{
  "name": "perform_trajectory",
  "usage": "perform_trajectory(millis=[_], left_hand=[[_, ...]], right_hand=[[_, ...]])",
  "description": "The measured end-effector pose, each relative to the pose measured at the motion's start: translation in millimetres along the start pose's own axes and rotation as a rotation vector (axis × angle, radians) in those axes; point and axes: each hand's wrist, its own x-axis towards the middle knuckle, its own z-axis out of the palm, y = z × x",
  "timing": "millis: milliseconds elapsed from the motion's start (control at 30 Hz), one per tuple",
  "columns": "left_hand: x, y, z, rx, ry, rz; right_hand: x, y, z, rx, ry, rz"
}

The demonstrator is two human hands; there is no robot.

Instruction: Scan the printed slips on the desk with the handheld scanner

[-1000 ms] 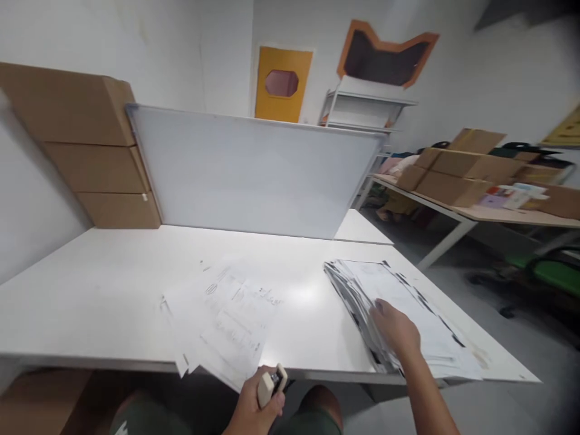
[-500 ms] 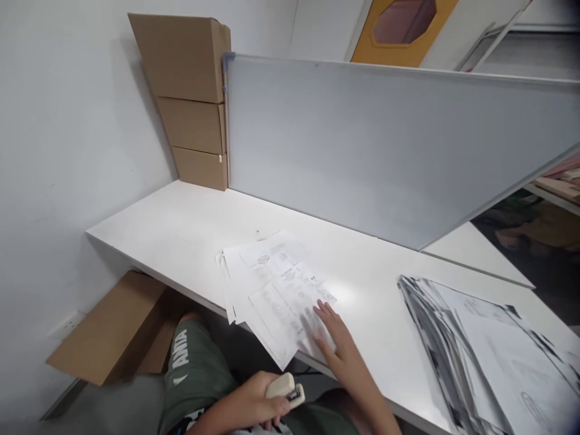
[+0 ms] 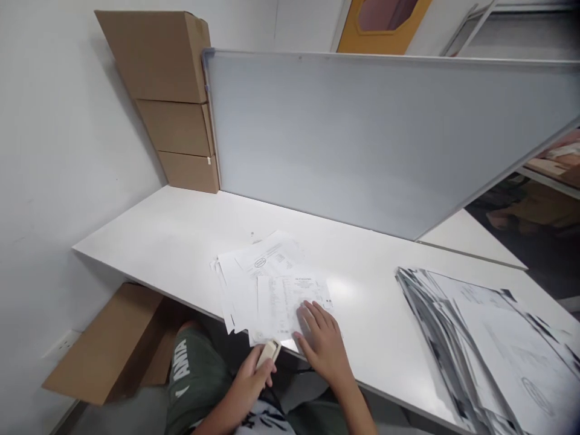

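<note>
A cream stapler (image 3: 268, 355) is gripped in my left hand (image 3: 252, 376), just off the table's front edge and close to the corner of the top sheet. My right hand (image 3: 322, 341) lies with fingers spread on the right part of that printed sheet (image 3: 283, 305). Beneath and behind it are several other loose papers (image 3: 235, 278), fanned out to the left, one with an oval stamp mark. I cannot tell whether the stapler touches the paper.
A thick stack of papers (image 3: 493, 338) lies on the white table (image 3: 172, 241) to the right. Along the back stands a whiteboard panel (image 3: 317, 139), with stacked cardboard boxes (image 3: 174, 124) at its left end. An open cardboard box (image 3: 109, 338) is below the table on the left.
The top sheet has turned straighter. My right hand has shifted left and flattened onto it. My left hand has raised the stapler and brought it to the sheet's near edge.
</note>
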Motion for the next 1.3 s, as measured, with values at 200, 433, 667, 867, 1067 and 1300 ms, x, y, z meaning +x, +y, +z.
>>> perform_trajectory(millis=[200, 433, 667, 867, 1067, 1300], left_hand=[[11, 6, -9.4, 0.052, 0.372, 0.083], [17, 10, -11.8, 0.017, 0.451, 0.040], [-8, 8, -32.3, -0.158, 0.267, -0.271], [-16, 6, -24.0, -0.116, 0.269, -0.325], [-4, 28, -14.8, -0.087, 0.278, -0.231], [-2, 27, -16.3, -0.098, 0.357, -0.172]], right_hand=[[6, 3, 1, 0.029, -0.125, -0.014], [6, 6, 10, 0.014, -0.063, -0.017], [5, 9, 13, 0.019, -0.045, -0.027], [5, 8, 12, 0.014, -0.062, -0.027], [-5, 3, 8, -0.021, -0.099, -0.070], [-29, 3, 7, -0.033, -0.120, -0.123]])
